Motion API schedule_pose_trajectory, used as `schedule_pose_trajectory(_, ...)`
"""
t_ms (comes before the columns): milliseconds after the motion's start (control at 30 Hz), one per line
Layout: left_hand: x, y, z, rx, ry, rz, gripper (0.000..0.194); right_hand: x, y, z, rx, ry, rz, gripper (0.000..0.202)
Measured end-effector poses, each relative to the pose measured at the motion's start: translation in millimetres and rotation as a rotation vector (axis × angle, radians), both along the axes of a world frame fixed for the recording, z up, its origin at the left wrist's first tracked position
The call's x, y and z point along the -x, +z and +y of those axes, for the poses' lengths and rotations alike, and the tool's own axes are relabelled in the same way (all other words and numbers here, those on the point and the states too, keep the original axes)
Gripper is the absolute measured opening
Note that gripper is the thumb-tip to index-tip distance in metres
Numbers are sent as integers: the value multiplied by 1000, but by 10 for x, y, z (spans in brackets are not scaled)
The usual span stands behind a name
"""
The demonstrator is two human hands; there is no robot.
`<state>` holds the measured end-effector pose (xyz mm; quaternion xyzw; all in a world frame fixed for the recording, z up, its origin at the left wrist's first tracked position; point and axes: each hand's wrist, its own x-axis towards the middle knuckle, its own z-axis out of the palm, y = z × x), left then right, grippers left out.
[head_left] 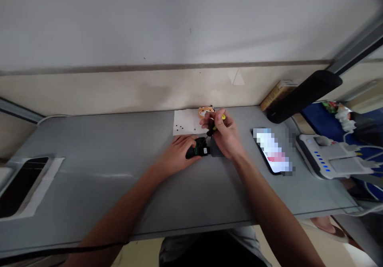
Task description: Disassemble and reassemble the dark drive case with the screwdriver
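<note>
My left hand [175, 155] grips the left side of a small black electronic device [201, 146] with some green circuit board showing, keeping it on the grey table. A screwdriver [211, 132] with a yellow and black handle is held in my right hand [226, 137]. Its shaft slants down to the device's upper right part; the exact tip contact is too small to tell. Beside the device, partly under my right hand, lies a dark flat piece [217, 149]. Just behind, several tiny dark screws [180, 128] rest on white paper [187, 118], near an orange animal-face item [206, 110].
At the right lie a lit phone [271, 151] and a white power strip [320, 161] with plugs and cables. A black cylinder [305, 95] leans by a box [277, 93]. A dark-screened device [25, 185] lies far left. The wall [119, 91] bounds the table's back.
</note>
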<state>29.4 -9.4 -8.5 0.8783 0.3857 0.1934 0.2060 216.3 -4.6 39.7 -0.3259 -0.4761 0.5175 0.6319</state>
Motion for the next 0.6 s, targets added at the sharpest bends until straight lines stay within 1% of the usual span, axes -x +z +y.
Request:
schedule_pose_trajectory(100,12,-17,11,-68,-31,30,21,30,-37,4,28,-24,53,50)
schedule_pose_trajectory(200,37,-33,23,-156,-75,46,22,62,-19,3,32,-61,87,50)
schedule_pose_trajectory(400,57,-47,24,-239,-113,78,27,7,104,-13,125,107,136,37)
schedule_pose_trajectory(500,56,-26,21,-265,-130,65,29,-42,117,-33,133,122,115,39)
schedule_pose_trajectory(600,57,-7,23,-274,-143,59,29,-49,95,-47,92,80,81,46)
